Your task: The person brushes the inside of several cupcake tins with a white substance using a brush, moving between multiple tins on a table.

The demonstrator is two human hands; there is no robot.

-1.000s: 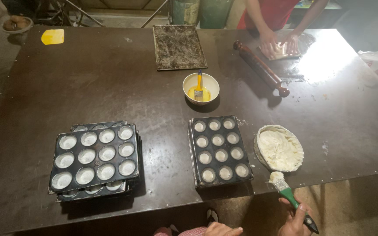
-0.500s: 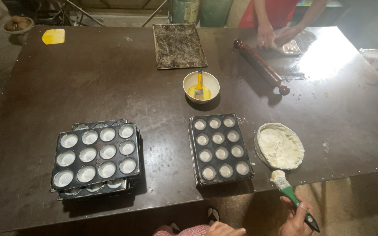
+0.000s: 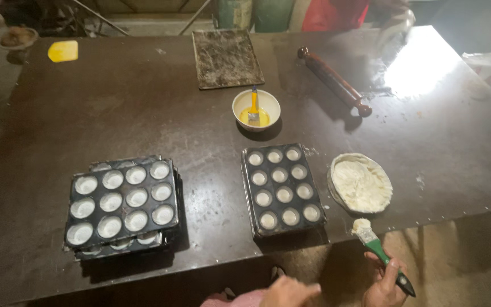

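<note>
Your right hand (image 3: pixel 385 284) gripping one green-handled pastry brush (image 3: pixel 379 251), bristles hanging at edge of dark table (image 3: pixel 143 102), just below one round dish of white flour (image 3: pixel 360 183). Your left hand (image 3: pixel 288 293) hovering low, fingers loose, holding nothing. One twelve-cup black tray (image 3: pixel 282 189) sitting beside the dish; stack of black nine-cup trays (image 3: pixel 121 206) lying well left.

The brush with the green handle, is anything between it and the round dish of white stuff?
Nothing visible. The right hand holds the brush with its bristles just off the white dish's near rim, only bare table edge between.
</note>
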